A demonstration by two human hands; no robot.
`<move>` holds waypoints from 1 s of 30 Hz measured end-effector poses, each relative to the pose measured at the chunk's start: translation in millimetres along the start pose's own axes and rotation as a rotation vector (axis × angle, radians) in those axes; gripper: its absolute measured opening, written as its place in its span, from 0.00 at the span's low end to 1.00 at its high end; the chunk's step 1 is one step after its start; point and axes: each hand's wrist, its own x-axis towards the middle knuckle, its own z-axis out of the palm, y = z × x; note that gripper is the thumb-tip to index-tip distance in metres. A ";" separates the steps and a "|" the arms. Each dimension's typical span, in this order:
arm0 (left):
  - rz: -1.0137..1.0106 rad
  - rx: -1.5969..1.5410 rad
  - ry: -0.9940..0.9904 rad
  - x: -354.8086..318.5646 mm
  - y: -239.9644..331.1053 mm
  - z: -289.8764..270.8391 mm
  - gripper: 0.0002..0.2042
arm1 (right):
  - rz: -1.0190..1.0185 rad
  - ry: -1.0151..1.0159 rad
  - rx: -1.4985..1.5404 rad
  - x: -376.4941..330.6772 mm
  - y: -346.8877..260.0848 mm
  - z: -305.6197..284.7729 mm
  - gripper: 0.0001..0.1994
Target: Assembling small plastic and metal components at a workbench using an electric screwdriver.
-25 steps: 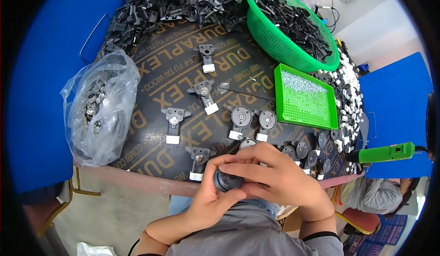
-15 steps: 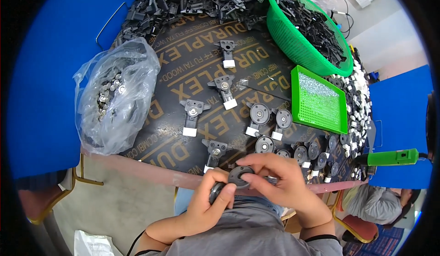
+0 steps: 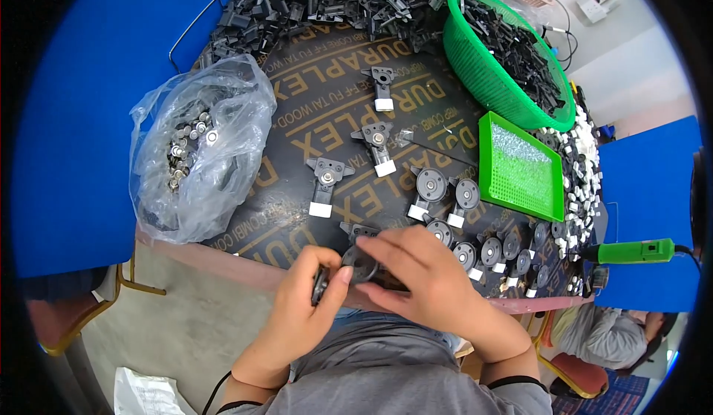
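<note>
Dark printed table point(image 3: 245, 214), parts laid in rows. At its near edge, left hand point(image 3: 301, 307) pinches black round part point(image 3: 362, 264) steady; right hand point(image 3: 423, 281) fingers press on top to seat it.

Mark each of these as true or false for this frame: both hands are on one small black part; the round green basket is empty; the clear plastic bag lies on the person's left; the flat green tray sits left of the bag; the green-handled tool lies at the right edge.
1. Both the left hand and the right hand are on one small black part: true.
2. The round green basket is empty: false, it is heaped with black pieces.
3. The clear plastic bag lies on the person's left: true.
4. The flat green tray sits left of the bag: false, it sits far to the right, below the basket.
5. The green-handled tool lies at the right edge: true.
</note>
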 end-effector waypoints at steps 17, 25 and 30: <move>-0.056 -0.572 0.040 16.0 -10.4 -13.0 0.27 | 0.203 -0.078 -0.138 15.9 -9.1 1.0 0.25; -0.058 -0.717 -0.018 18.8 -14.9 -21.0 0.27 | 0.261 -0.121 -0.151 17.0 -7.8 2.0 0.24; -0.114 -0.817 -0.078 21.7 -11.5 -22.9 0.27 | 0.269 -0.061 -0.073 13.4 3.1 -0.4 0.27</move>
